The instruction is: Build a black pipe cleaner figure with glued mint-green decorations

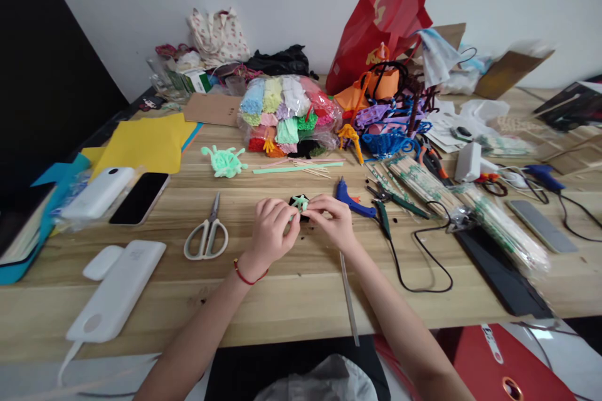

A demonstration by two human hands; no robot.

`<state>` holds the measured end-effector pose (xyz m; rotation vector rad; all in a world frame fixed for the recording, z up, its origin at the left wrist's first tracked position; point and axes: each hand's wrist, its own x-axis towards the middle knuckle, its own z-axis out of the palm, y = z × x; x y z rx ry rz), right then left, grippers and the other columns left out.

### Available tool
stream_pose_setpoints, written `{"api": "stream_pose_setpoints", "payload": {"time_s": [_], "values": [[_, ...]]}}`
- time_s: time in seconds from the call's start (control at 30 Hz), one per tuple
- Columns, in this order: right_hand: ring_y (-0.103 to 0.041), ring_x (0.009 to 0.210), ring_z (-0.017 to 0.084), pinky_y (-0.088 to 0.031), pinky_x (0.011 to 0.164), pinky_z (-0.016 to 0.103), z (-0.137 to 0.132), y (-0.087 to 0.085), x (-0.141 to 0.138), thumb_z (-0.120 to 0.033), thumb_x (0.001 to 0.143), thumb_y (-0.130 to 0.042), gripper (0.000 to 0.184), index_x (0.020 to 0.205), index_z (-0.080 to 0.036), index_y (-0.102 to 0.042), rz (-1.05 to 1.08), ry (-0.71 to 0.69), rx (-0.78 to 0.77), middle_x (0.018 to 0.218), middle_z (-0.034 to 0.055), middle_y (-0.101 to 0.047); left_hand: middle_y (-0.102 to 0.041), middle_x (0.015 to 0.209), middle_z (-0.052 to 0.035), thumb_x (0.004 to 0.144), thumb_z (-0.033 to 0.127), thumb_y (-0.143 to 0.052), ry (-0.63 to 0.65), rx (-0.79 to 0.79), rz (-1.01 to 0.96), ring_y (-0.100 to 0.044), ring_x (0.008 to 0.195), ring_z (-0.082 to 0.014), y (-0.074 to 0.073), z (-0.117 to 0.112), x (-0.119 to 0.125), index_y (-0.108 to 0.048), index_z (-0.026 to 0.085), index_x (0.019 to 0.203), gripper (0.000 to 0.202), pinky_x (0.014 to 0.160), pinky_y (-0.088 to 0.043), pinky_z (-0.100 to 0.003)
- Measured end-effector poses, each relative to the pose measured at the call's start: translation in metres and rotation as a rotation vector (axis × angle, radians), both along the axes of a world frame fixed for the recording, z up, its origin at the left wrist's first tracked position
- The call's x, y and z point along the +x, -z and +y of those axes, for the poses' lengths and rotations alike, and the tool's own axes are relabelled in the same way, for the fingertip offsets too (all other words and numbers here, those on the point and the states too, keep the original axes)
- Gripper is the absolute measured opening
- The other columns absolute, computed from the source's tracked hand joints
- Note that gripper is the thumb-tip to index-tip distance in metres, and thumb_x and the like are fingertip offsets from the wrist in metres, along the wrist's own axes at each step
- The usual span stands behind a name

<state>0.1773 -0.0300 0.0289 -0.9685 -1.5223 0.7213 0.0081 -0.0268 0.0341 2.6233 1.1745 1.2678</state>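
Note:
My left hand (271, 227) and my right hand (332, 220) meet over the wooden table (291, 288), fingers pinched round a small pale-green and black pipe-cleaner piece (300, 203). A red string circles my left wrist. Grey-handled scissors (207, 235) lie just left of my left hand. A blue glue gun (350, 197) rests just right of my right hand. A thin stick (348, 297) lies under my right forearm, reaching past the table's front edge.
A bag of coloured pipe cleaners (286, 114) and a mint-green bundle (224, 161) sit behind my hands. Phone (140, 197), power banks (117, 288), yellow paper (145, 144) lie at left. Skewer packs (470, 207), black cable (418, 257), red bag (376, 25) fill the right.

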Motion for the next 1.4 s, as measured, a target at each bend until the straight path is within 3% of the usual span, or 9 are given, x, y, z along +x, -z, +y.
{"api": "stream_pose_setpoints", "payload": {"time_s": [0.23, 0.37, 0.47, 0.63, 0.8, 1.0, 1.17, 1.3, 1.4], "values": [[-0.043, 0.047, 0.007, -0.033, 0.043, 0.023, -0.003, -0.002, -0.006, -0.043, 0.073, -0.073, 0.024, 0.072, -0.019, -0.066, 0.262, -0.090, -0.283, 0.071, 0.0015, -0.058, -0.063, 0.075, -0.0036, 0.088, 0.019, -0.047, 0.006, -0.016, 0.004, -0.054, 0.082, -0.0203, 0.000, 0.000, 0.003, -0.055, 0.020, 0.078, 0.013, 0.079, -0.039, -0.036], [-0.036, 0.043, 0.005, -0.026, 0.039, 0.022, -0.004, -0.002, -0.008, -0.044, 0.071, -0.074, 0.027, 0.070, -0.018, -0.064, 0.369, -0.103, -0.344, 0.066, -0.0009, -0.055, -0.063, 0.074, -0.0036, 0.088, 0.018, -0.048, 0.030, -0.019, -0.001, -0.053, 0.082, -0.0201, 0.002, 0.000, 0.005, -0.055, 0.020, 0.076, 0.013, 0.077, -0.038, -0.036], [-0.040, 0.048, 0.006, -0.031, 0.043, 0.022, -0.003, -0.003, -0.006, -0.041, 0.071, -0.075, 0.024, 0.071, -0.019, -0.066, 0.365, -0.148, -0.326, 0.071, 0.0006, -0.058, -0.062, 0.074, -0.0034, 0.088, 0.018, -0.048, 0.044, -0.030, -0.009, -0.053, 0.081, -0.0200, 0.002, -0.001, 0.005, -0.054, 0.020, 0.076, 0.014, 0.076, -0.039, -0.035], [-0.057, 0.075, 0.013, -0.047, 0.062, 0.025, 0.002, -0.004, 0.001, -0.033, 0.065, -0.082, 0.022, 0.074, -0.021, -0.066, 0.342, -0.209, -0.237, 0.086, 0.0037, -0.061, -0.063, 0.078, -0.0041, 0.090, 0.018, -0.046, 0.067, -0.038, 0.002, -0.053, 0.082, -0.0198, 0.000, 0.001, 0.004, -0.054, 0.019, 0.080, 0.013, 0.076, -0.040, -0.034], [-0.054, 0.058, 0.008, -0.045, 0.049, 0.019, 0.005, -0.003, 0.006, -0.030, 0.061, -0.084, 0.035, 0.084, -0.022, -0.059, 0.468, -0.272, -0.353, 0.078, -0.0009, -0.063, -0.064, 0.082, -0.0034, 0.092, 0.022, -0.049, 0.095, -0.076, 0.010, -0.053, 0.085, -0.0196, 0.000, 0.002, 0.005, -0.055, 0.019, 0.086, 0.010, 0.077, -0.040, -0.034], [-0.050, 0.045, 0.008, -0.042, 0.044, 0.021, 0.011, 0.001, 0.015, -0.037, 0.063, -0.082, 0.027, 0.072, -0.019, -0.063, 0.422, -0.066, -0.380, 0.059, -0.0029, -0.062, -0.062, 0.098, -0.0053, 0.087, 0.029, -0.060, -0.041, -0.169, -0.230, -0.055, 0.094, -0.0193, 0.009, 0.007, 0.006, -0.053, 0.020, 0.101, 0.018, 0.083, -0.044, -0.034], [-0.058, 0.054, 0.012, -0.048, 0.055, 0.025, 0.019, 0.008, 0.020, -0.041, 0.064, -0.079, 0.025, 0.072, -0.020, -0.067, 0.428, 0.072, -0.361, 0.064, -0.0013, -0.067, -0.063, 0.094, -0.0040, 0.080, 0.030, -0.067, -0.095, -0.253, -0.218, -0.056, 0.093, -0.0205, 0.017, 0.012, 0.009, -0.055, 0.020, 0.093, 0.020, 0.083, -0.045, -0.035], [-0.064, 0.070, 0.015, -0.052, 0.070, 0.028, 0.020, 0.010, 0.017, -0.038, 0.063, -0.080, 0.022, 0.072, -0.022, -0.069, 0.407, 0.076, -0.321, 0.074, 0.0007, -0.071, -0.062, 0.088, -0.0024, 0.080, 0.021, -0.065, -0.059, -0.200, -0.219, -0.056, 0.089, -0.0189, 0.018, 0.012, 0.010, -0.056, 0.020, 0.082, 0.010, 0.081, -0.045, -0.033], [-0.065, 0.069, 0.016, -0.052, 0.069, 0.029, 0.018, 0.009, 0.015, -0.035, 0.063, -0.080, 0.020, 0.072, -0.022, -0.069, 0.412, 0.071, -0.289, 0.074, 0.0006, -0.071, -0.063, 0.091, -0.0035, 0.081, 0.019, -0.064, -0.051, -0.090, -0.176, -0.057, 0.090, -0.0187, 0.015, 0.010, 0.007, -0.057, 0.020, 0.084, 0.008, 0.081, -0.045, -0.033]]}}
